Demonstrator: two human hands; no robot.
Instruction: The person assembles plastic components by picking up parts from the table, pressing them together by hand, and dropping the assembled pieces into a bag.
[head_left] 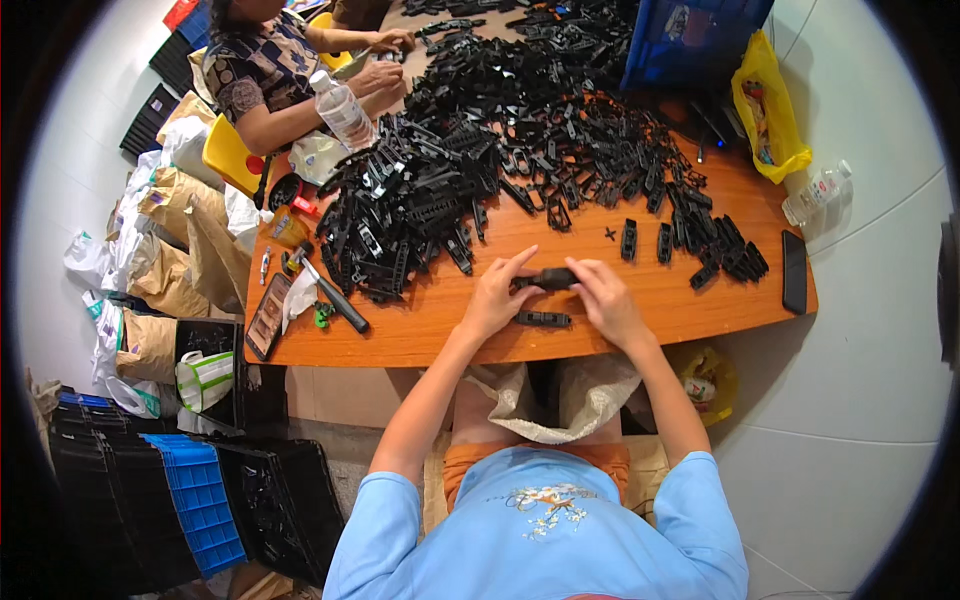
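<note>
Above the near edge of the wooden table, a small black plastic part (553,279) is held between my two hands. The fingers of my left hand (494,297) pinch its left end, while my right hand (608,303) grips the right end. Just below it, a second black part (543,319) lies flat on the tabletop. Beyond my hands rises a large heap of black plastic parts (430,205). Two loose black parts, one of them an upright-lying piece (629,240), rest right of my hands. The exact shape of the held part is partly hidden by fingers.
A hammer (338,298) and a phone (267,318) lie at the table's left; another phone (794,272) is at the right edge. A blue crate (690,40) stands far right. Across the table a person's hands (385,70) work. A pale sack (560,405) covers my lap.
</note>
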